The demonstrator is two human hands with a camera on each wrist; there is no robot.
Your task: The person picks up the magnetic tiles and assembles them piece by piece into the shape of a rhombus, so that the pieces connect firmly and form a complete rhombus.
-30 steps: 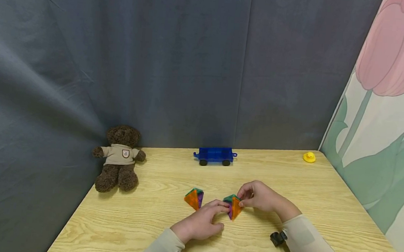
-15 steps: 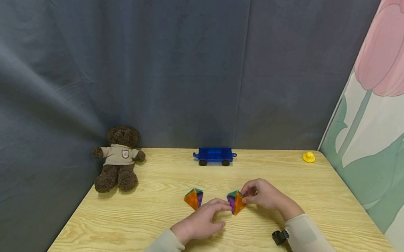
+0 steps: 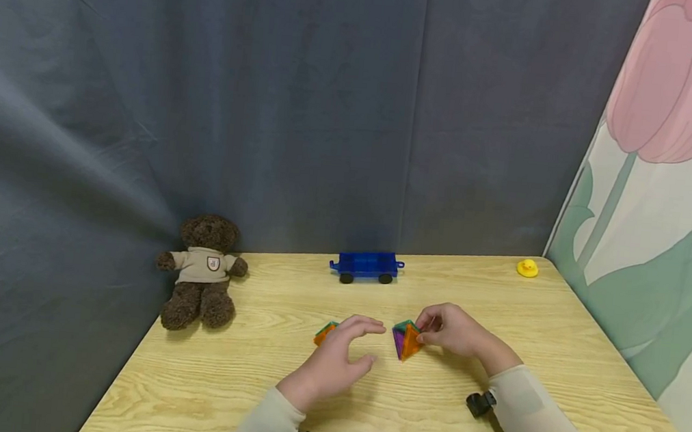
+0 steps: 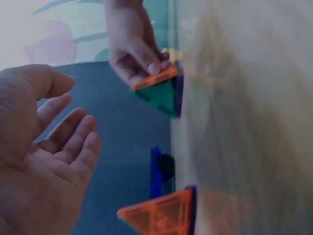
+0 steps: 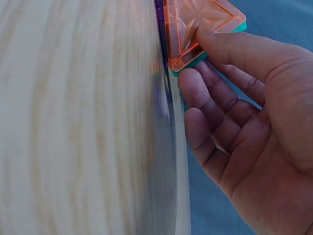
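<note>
My right hand (image 3: 456, 332) pinches a small pyramid of translucent magnetic tiles (image 3: 411, 344) at its right edge. Its orange, green and purple triangles show. In the right wrist view the thumb lies on the orange tile (image 5: 215, 17), with fingertips close to the green edge behind. My left hand (image 3: 327, 365) is raised to the left of that pyramid, fingers spread apart from the thumb, holding nothing. Behind it in the head view, a second tile pyramid (image 3: 324, 333) is partly hidden; the left wrist view shows its orange face (image 4: 164, 215).
A blue toy wagon (image 3: 368, 266) with black wheels stands at the table's back edge. At the left sits a brown teddy bear (image 3: 204, 272) in a beige shirt. A yellow rubber duck (image 3: 527, 267) is at the back right corner. A grey curtain (image 3: 305, 116) hangs behind.
My left hand has let go of the right pyramid and moved left and up, now covering part of the other pyramid. The right hand has shifted its pyramid slightly away from me and to the right.
</note>
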